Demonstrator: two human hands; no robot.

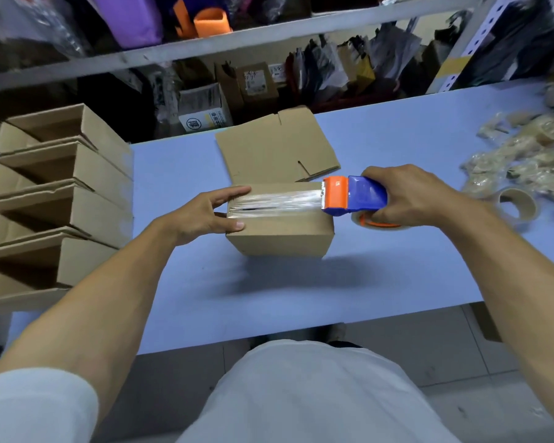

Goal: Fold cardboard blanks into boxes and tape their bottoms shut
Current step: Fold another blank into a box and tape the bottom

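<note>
Two hands at work: left hand (205, 215) steadies the box (280, 225) with straight fingers, right hand (406, 195) grips the tape dispenser (352, 196) at the box's far edge.

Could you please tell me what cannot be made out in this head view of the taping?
- Box far side and left end: hidden by the box itself and the left hand.
- Tape roll: mostly under the dispenser and right hand.
- Flaps' seam: blurred by glare on the tape strip.
- Shelf goods: motion-blurred.
- Stacked boxes: cut by the left edge.
</note>
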